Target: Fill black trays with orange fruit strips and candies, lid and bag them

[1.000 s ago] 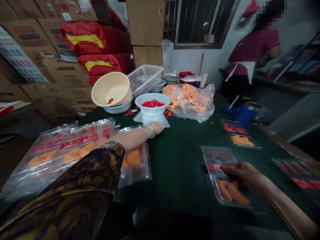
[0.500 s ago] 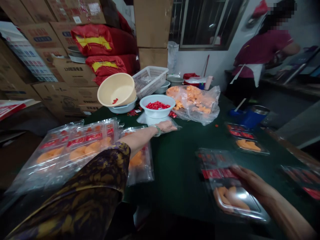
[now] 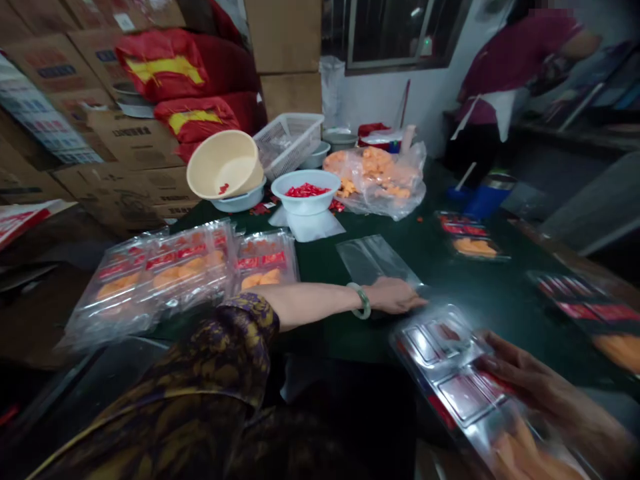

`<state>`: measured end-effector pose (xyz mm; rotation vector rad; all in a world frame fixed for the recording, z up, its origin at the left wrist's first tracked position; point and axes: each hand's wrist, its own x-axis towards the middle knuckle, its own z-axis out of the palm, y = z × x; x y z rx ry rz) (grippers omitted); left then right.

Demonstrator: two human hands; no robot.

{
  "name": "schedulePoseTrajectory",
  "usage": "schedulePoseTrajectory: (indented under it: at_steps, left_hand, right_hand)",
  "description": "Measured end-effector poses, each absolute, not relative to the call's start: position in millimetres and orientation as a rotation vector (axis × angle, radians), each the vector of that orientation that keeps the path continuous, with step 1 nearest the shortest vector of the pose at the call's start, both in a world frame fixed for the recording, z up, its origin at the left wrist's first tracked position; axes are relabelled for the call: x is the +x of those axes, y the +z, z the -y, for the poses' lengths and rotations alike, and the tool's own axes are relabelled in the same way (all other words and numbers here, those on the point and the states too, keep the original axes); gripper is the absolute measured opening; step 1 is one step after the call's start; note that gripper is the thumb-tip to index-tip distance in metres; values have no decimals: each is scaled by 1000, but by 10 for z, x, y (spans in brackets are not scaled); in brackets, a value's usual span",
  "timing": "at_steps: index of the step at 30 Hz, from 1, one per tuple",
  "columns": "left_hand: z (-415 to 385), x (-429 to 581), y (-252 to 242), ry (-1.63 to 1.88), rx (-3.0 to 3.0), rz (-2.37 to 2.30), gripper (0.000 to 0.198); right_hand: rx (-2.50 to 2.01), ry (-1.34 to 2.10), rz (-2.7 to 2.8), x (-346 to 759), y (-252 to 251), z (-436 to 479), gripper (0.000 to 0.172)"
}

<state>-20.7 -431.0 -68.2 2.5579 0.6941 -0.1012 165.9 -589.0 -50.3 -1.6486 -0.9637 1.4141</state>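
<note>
My left hand (image 3: pixel 393 295), with a pale green bangle at its wrist, is closed on a clear plastic bag (image 3: pixel 373 260) that trails back over the dark green table (image 3: pixel 320 267). Just right of it, my right hand (image 3: pixel 520 373) grips the right side of a clear lidded tray (image 3: pixel 460 380). That tray is tilted and has small compartments, red packets and orange pieces inside. A narrow gap separates the left fingertips from the tray's upper edge.
Bagged trays (image 3: pixel 175 267) lie at the left. Behind stand a light blue bowl (image 3: pixel 305 193) of red packets, a cream basin (image 3: pixel 225 167) and a bag of orange pieces (image 3: pixel 380 177). More trays (image 3: pixel 473 237) lie right. A person (image 3: pixel 520 73) stands behind.
My left hand has moved right and nearer, drawing a clear bag away from the stack under the bowl. My right hand has lifted and tilted the tray. The view has shifted.
</note>
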Motion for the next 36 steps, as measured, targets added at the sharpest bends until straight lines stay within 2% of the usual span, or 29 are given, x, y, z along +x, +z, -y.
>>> schedulePoseTrajectory:
  at_steps: [2, 5, 8, 14, 18, 24, 28, 33, 36]
  left_hand:
    - [4389, -210, -663, -102, 2538, -646, 39]
    - [4389, -263, -619, -115, 2471, -552, 22]
    - [4391, -290, -610, -126, 2441, -541, 13]
    - [4584, -248, -684, -105, 2481, -575, 24]
    - [4655, -276, -701, -80, 2502, -476, 24]
    - [4558, -391, -646, -206, 2198, -302, 14]
    - [4607, -428, -592, -269, 2234, -337, 16]
    - [4938, -486, -619, -19, 2573, -668, 7]
    - [5083, -503, -708, 114, 2713, -752, 16]
  right_hand:
    - [-1551, 1561, 880, 1670, -585, 6062, 40]
    - [-1365, 1754, 830, 1656, -690, 6264, 37]
    - [-1211, 1847, 833, 1607, -740, 6364, 35]
    - [-1072, 1895, 928, 1487, -745, 6328, 31]
    - [-1111, 1909, 878, 1456, -785, 6338, 33]
    - [-1217, 1917, 827, 1477, -835, 6484, 44]
    - [-1215, 1919, 782, 1495, -869, 6499, 38]
    - [-1133, 1957, 721, 1509, -893, 6480, 30]
    - [-1075, 1992, 724, 1492, -880, 6487, 30]
